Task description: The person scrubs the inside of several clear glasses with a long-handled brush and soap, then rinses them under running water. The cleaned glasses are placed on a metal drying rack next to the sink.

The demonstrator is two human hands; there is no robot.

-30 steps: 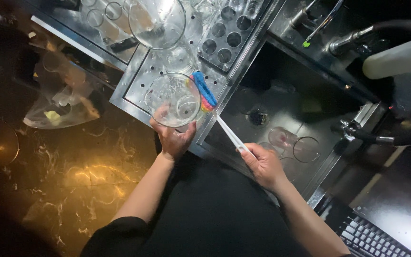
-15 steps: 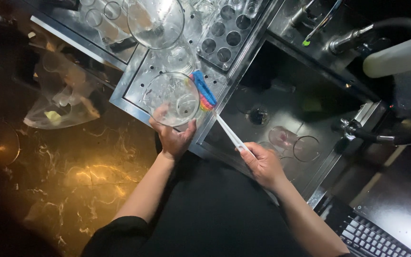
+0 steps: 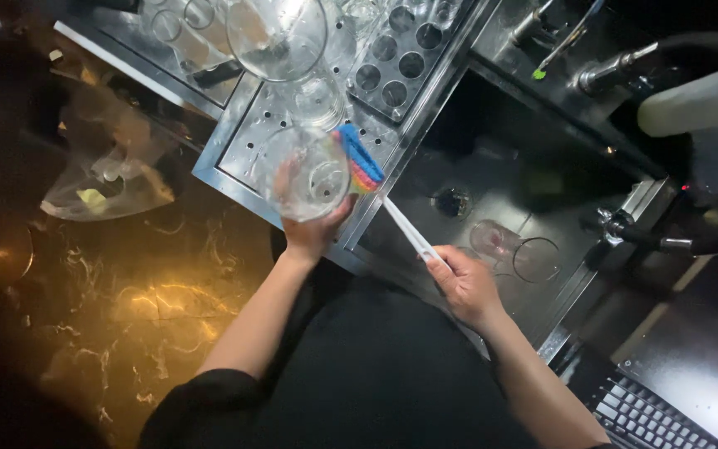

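overhead, left hand (image 3: 313,233) fingers clamp a glass (image 3: 305,175) above the perforated steel drainboard (image 3: 234,154); right hand (image 3: 463,283) fingers grip a brush (image 3: 376,195).

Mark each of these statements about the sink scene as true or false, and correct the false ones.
1. The left hand holds a clear glass. True.
2. The right hand holds a metal spoon. False: it grips the white handle of a brush with a blue and rainbow-coloured head.
3. The brush head is beside the rim of the held glass. True.
4. The sink has nothing in it. False: two glasses lie on its bottom.
5. A clear plastic bag lies on the dark counter to the left of the drain rack. True.
6. A keyboard sits at the top left. False: the keyboard is at the bottom right.
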